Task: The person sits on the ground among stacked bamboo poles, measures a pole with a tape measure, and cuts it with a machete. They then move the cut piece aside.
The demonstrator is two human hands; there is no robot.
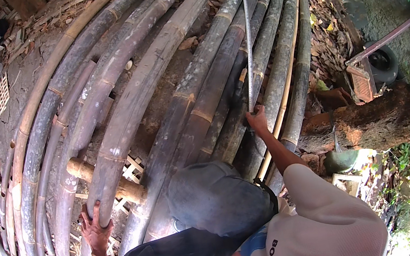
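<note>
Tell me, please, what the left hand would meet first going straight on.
The left hand touches a bamboo pole; straight ahead, the crosswise bamboo probably comes first, though depth is unclear.

The bamboo pole (pixel 144 86) is thick, greyish brown and weathered, with pale patches and raised ring joints along its length. Its near end is toward the lower left; from there it runs away toward the top of the view, seeming to bend in the fisheye picture. Near that end it passes over a shorter crosswise piece. The long thin strip (pixel 248 50) is grey and narrow, slanting slightly above neighbouring poles to the right.
</note>
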